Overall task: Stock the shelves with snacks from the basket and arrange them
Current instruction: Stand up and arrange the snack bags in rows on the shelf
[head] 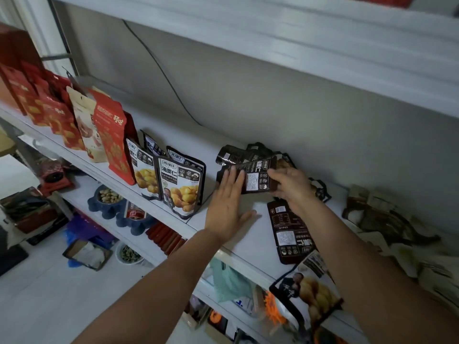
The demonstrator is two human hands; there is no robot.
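This looks like a small shop, or the stockroom of one. Long white shelves (pixel 260 227) run along a plain grey wall (pixel 273 95), one tier above another. On the middle tier identical chestnut pouches (pixel 180 187) stand in rows facing out, beside a line of red snack bags (pixel 114 142), several of each kind. More dark pouches (pixel 290 234) of the same make lie flat further along. The tier below holds red sausages (pixel 165 238) and bowls of nuts (pixel 109 196); a tray (pixel 87 254) sits on the floor (pixel 37 306)
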